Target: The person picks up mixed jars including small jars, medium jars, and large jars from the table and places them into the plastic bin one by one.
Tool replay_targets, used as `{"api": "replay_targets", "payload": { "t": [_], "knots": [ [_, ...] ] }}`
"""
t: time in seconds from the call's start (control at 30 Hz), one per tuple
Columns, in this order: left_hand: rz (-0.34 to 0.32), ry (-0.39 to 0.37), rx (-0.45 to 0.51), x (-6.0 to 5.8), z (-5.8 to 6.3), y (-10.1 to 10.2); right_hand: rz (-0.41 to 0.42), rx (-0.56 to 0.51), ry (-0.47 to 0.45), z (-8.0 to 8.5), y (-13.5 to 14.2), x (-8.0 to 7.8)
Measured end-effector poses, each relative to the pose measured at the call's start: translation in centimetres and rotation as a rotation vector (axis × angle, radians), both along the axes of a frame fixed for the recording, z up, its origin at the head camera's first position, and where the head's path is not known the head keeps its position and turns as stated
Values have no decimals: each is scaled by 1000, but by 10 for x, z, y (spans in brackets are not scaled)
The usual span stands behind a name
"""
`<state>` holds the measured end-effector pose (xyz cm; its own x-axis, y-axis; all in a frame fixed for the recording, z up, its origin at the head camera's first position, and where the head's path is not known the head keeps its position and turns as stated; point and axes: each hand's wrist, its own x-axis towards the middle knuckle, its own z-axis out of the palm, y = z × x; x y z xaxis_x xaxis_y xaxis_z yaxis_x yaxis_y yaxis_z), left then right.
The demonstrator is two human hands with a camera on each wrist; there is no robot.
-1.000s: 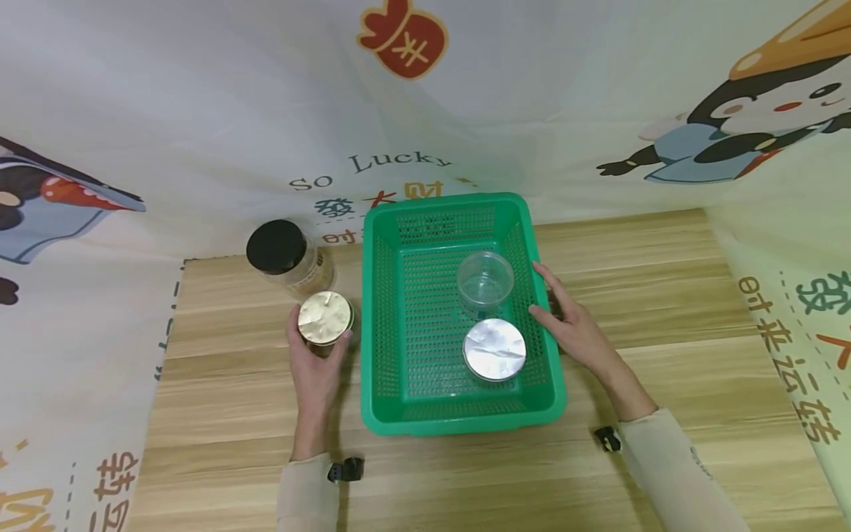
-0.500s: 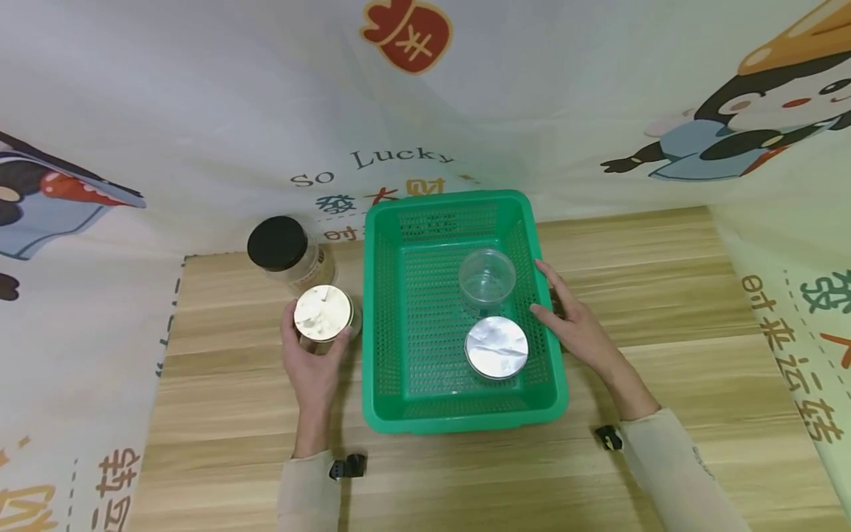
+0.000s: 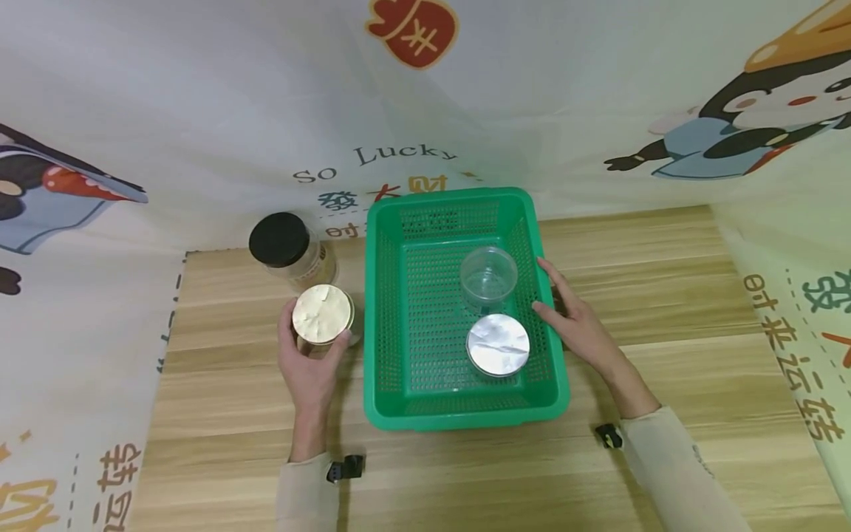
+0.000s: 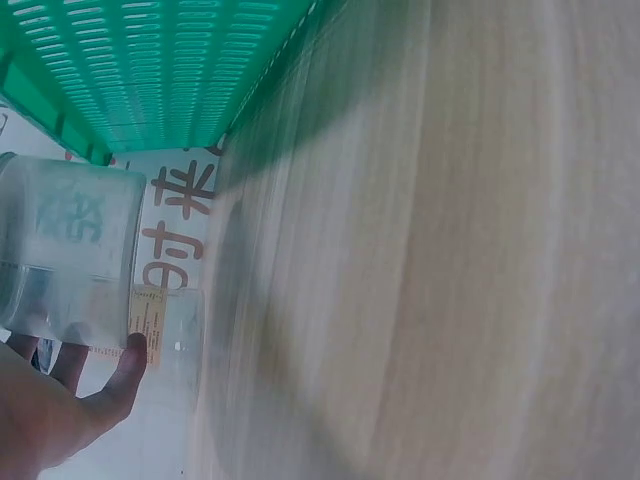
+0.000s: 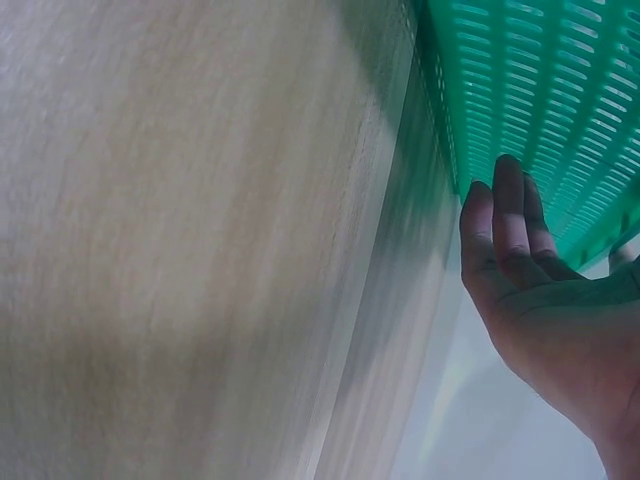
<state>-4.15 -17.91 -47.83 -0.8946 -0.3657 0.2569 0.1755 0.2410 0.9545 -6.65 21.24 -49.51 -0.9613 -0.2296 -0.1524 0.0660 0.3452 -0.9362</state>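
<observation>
In the head view my left hand [image 3: 309, 373] grips a clear jar with a gold foil top [image 3: 323, 314], thumb and fingers round its sides. From the left wrist the clear jar [image 4: 75, 240] shows up raised over the wooden table, left of the green basket [image 3: 384, 318]. My right hand [image 3: 580, 329] touches the basket's right side with extended fingers; the right wrist view has those fingers [image 5: 510, 225] against the slotted wall. Inside the basket, on its right half, stand a silver-topped jar [image 3: 498, 345] and an open-looking clear container [image 3: 488, 277].
Behind the held jar a clear jar with a black lid [image 3: 279, 239] stands at the back left, near the printed backdrop [image 3: 266, 133]. Wooden table [image 3: 465, 480] shows in front of the basket and on both sides. Printed cloth hangs left and right.
My left hand has lifted the gold-topped jar slightly and shifted it a little left. The right hand keeps its place at the basket. The head view has tilted slightly.
</observation>
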Motion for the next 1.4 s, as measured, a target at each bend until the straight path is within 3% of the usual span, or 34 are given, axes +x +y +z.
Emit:
{"api": "replay_targets", "payload": {
  "t": [0.23, 0.3, 0.83, 1.03, 1.17, 1.4],
  "knots": [
    [-21, 15, 11, 2, 1, -2, 2, 17, -16, 37, -9, 7],
    [-20, 13, 9, 3, 2, -3, 0, 13, -15, 39, -10, 8],
    [-14, 51, -43, 6, 22, -4, 3, 17, -5, 39, -11, 7],
    [18, 12, -55, 1, 14, -12, 1, 17, -9, 41, -12, 8],
    [0, 36, -51, -2, 9, -16, -1, 17, -10, 39, -12, 7],
    [-25, 100, -56, -3, 8, -16, 4, 25, 8, 11, -4, 2]
  ]
}}
